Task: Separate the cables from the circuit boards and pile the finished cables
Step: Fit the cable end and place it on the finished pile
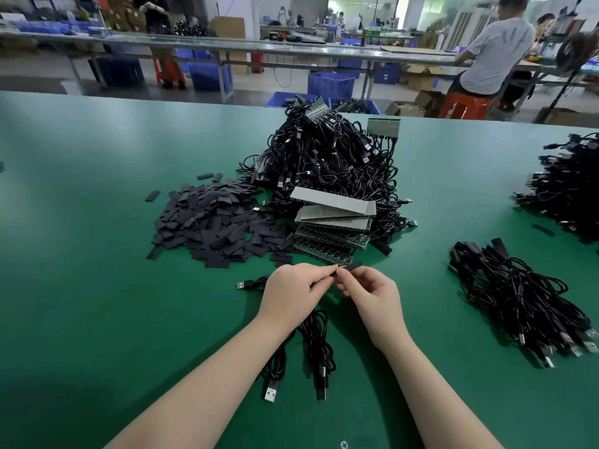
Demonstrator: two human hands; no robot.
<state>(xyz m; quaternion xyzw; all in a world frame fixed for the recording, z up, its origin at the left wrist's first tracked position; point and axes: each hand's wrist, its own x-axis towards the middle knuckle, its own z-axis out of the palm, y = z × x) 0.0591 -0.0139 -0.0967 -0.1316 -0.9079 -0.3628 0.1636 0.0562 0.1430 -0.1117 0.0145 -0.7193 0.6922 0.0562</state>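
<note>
While the table (97, 189) carries a tangled heap (330, 163) ahead and the finished pile (518, 296) to the right, both hands meet at centre. Left hand (291, 293) pinches the cable (316, 338) end; right hand (372, 296), nearer the pile, pinches a sleeve (351, 266) lying left-to-right.

Premises: factory assembly hall. Long green surface (97, 222) carries a bulk cable heap (327, 157) at 12 o'clock; stacked circuit boards (334, 228) lie beside it. Blue plastic crates (330, 84) sit under benches (194, 43) beyond. A seated worker (496, 56) is at 1 o'clock.
</note>
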